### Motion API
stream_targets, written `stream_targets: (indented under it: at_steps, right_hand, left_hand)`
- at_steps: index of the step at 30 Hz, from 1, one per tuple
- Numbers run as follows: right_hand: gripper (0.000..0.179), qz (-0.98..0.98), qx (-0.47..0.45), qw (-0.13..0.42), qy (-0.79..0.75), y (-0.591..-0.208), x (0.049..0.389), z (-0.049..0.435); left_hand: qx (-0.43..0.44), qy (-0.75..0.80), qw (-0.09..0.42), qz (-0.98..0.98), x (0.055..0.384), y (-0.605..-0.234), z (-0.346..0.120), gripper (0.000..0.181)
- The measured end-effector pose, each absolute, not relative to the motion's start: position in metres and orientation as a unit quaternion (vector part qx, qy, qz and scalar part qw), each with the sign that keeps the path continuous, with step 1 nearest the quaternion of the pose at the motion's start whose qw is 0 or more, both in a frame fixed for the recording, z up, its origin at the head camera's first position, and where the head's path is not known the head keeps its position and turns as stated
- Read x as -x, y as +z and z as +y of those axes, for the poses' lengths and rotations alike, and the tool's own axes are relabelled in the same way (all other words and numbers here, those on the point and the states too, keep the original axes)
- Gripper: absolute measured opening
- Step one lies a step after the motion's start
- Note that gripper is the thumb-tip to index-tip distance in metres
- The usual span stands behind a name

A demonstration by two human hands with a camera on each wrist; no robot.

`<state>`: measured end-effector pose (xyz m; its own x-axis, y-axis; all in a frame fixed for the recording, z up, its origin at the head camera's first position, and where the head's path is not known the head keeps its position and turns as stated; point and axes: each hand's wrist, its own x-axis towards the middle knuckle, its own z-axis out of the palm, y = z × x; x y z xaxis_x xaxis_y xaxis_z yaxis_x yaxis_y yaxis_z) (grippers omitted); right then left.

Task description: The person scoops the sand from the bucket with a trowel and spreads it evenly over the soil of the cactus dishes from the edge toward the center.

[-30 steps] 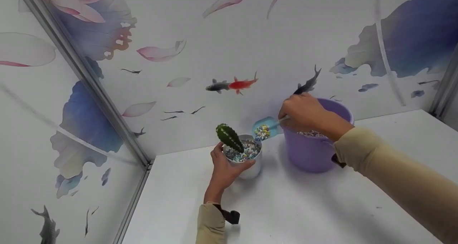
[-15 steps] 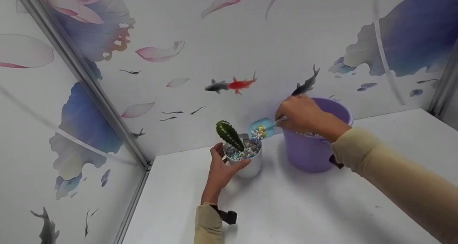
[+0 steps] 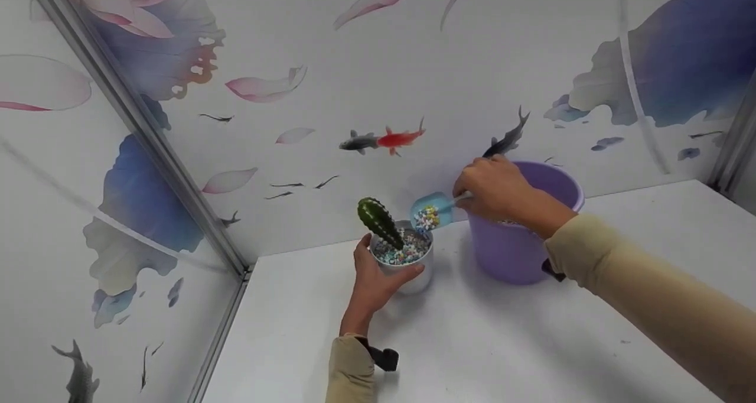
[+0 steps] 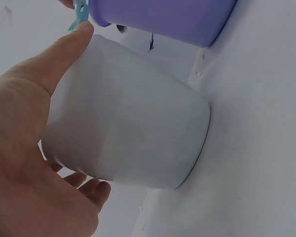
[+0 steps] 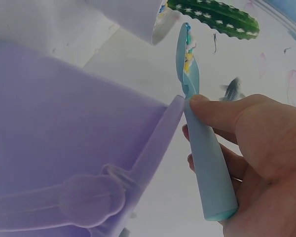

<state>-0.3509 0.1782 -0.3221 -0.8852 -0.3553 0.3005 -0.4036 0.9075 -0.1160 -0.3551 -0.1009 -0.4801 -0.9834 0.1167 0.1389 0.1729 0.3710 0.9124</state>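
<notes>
A white pot (image 4: 133,113) stands on the table, filled near its rim with multicoloured pebbles (image 3: 407,250). From the pebbles a green cactus (image 3: 378,218) leans to the left. My left hand (image 3: 373,282) grips the pot from its near left side, thumb along the front and fingers around the back. My right hand (image 3: 495,189) holds a light blue scoop (image 5: 207,163) by its handle. Coloured pebbles (image 3: 427,217) lie in the scoop's blade, which hovers at the pot's right rim. Whether blade and rim touch, I cannot tell.
A purple bucket (image 3: 511,255) stands right of the pot, under my right forearm, with its handle (image 5: 49,202) hanging at the side. Pebbles inside it are mostly hidden by the hand. Behind the white table (image 3: 472,344) rises a wall (image 3: 307,214) painted with fish and petals.
The scoop has shifted slightly left, closer above the pot's rim, and tilts a little more. The left hand has stayed at the pot with only slight movement.
</notes>
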Motion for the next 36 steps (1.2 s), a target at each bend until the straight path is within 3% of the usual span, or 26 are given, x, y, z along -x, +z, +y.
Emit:
stream_targets:
  at_steps: [6,21,36]
  right_hand:
    - [0.017,-0.965,-0.203,0.143,0.085,-0.323,0.35,0.178]
    - [0.017,-0.962,-0.2,0.167,0.083,-0.328,0.351,0.178]
    - [0.016,-0.962,-0.194,0.175,0.079,-0.331,0.352,0.176]
  left_hand:
    - [0.079,-0.551,0.05,-0.829,0.356,-0.482,-0.098,0.133]
    - [0.114,-0.59,0.027,-0.799,0.357,-0.482,-0.112,0.121]
    - [0.126,-0.588,0.011,-0.799,0.355,-0.479,-0.118,0.121]
